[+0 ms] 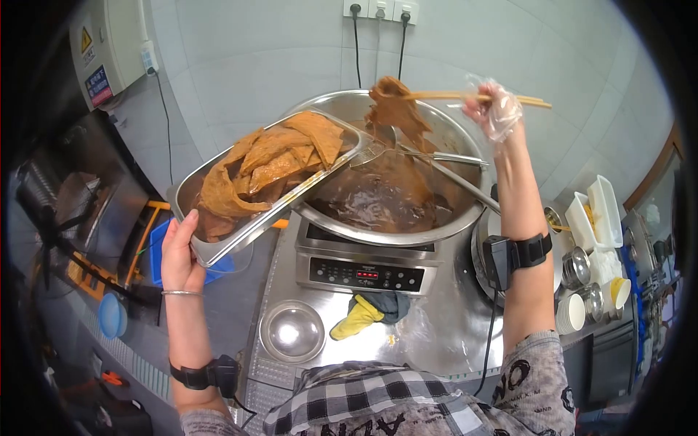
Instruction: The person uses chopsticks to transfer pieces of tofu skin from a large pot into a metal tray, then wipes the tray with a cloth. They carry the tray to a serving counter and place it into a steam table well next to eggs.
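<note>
My left hand (182,251) grips the near left corner of a metal tray (251,231), which is tilted and holds several brown, folded sheet-like food pieces (273,160). The tray's far right end lies over the rim of a large steel pot (385,236) with dark brown liquid (374,203). My right hand (494,110), in a clear plastic glove, is closed on long wooden chopsticks (443,95). At their tips a brown piece (396,112) hangs above the pot. A strainer (367,152) and metal handles (458,179) lie across the pot.
The pot stands on an induction cooker (367,273). In front are a metal bowl (292,331) and a yellow-grey cloth (360,316). At right are a lidded pot, white containers (585,221), small metal bowls and stacked cups (571,313). A blue basin (113,315) is at far left.
</note>
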A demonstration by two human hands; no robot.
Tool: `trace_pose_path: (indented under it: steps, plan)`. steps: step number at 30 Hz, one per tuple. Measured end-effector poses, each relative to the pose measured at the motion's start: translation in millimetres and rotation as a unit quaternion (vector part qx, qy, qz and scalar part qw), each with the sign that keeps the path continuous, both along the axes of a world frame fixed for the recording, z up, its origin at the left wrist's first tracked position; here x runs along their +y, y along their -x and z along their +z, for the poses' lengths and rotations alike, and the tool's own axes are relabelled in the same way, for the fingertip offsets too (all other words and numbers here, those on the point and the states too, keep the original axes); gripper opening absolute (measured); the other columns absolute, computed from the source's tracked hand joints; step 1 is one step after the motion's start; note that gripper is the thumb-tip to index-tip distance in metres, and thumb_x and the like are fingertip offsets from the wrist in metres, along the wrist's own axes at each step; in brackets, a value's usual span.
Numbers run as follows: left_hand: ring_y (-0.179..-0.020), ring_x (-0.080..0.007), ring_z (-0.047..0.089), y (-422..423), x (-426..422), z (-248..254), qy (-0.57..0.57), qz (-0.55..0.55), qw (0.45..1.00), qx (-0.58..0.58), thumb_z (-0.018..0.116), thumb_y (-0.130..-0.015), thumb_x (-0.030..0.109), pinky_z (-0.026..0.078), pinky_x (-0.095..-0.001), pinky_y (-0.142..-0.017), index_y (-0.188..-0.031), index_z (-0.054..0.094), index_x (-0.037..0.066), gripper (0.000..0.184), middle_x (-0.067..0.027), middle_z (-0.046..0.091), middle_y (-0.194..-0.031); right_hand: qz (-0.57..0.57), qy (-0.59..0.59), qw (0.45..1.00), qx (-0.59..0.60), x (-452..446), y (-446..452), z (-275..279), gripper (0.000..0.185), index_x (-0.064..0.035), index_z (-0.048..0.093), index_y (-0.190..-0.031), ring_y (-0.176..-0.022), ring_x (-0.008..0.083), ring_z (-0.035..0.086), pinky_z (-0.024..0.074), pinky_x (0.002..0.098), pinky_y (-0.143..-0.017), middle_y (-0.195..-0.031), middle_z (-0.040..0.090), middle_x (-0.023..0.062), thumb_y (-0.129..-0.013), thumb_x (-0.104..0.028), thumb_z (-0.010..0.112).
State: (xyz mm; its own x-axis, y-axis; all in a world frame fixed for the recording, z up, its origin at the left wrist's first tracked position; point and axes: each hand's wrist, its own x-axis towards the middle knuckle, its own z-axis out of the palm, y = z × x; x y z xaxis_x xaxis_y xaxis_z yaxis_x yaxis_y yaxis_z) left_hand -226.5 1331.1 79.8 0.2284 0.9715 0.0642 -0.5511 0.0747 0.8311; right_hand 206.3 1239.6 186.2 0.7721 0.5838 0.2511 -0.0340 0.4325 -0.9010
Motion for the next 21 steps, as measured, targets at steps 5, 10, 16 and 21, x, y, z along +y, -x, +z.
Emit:
trace_pose_path:
  steps: [5,10,16,21]
  plan:
    - [-0.086,-0.0163,0.054,0.2,0.5,-1.5,-0.006,0.005,1.0,0.005,0.051,-0.079,0.006,0.044,-0.0269,-0.076,-0.099,0.047,0.0,0.021,-0.0092,0.054,-0.097,0.101,-0.091,0.983,-0.127,38.8,68.3,-1.2,0.022,-0.0015,0.049,-0.08,-0.057,0.0159,0.054,0.0477,0.0288,-0.053,-0.064,0.053,0.0097,-0.08,-0.023,0.048]
    - [-0.086,-0.017,0.054,-2.5,-2.6,1.0,0.002,0.007,1.0,0.0,0.05,-0.079,0.005,0.045,-0.0283,-0.076,-0.096,0.047,0.0,0.018,-0.0099,0.055,-0.096,0.184,-0.047,0.961,-0.199,35.3,152.2,-13.9,0.022,0.0004,0.053,-0.078,-0.051,0.0129,0.054,0.0484,0.0248,-0.049,-0.065,0.054,0.007,-0.08,-0.021,0.051]
    - [-0.084,-0.0172,0.055,0.1,-1.0,-2.9,0.007,0.018,1.0,-0.007,0.05,-0.079,0.004,0.046,-0.0282,-0.074,-0.092,0.049,0.001,0.014,-0.01,0.056,-0.093,0.106,-0.193,0.926,-0.306,-5.6,145.6,10.5,0.017,-0.0006,0.052,-0.086,-0.046,0.0066,0.048,0.0393,0.0174,-0.04,-0.064,0.054,0.0035,-0.083,-0.017,0.048]
    - [-0.084,-0.0174,0.055,-3.1,-1.7,-2.5,0.006,0.015,1.0,-0.011,0.05,-0.079,0.004,0.046,-0.0283,-0.074,-0.092,0.049,0.0,0.013,-0.0101,0.056,-0.093,0.024,-0.148,0.94,-0.306,-32.7,111.1,17.8,0.018,0.0008,0.052,-0.085,-0.045,0.006,0.046,0.0389,0.0182,-0.039,-0.065,0.054,0.0043,-0.083,-0.017,0.047]
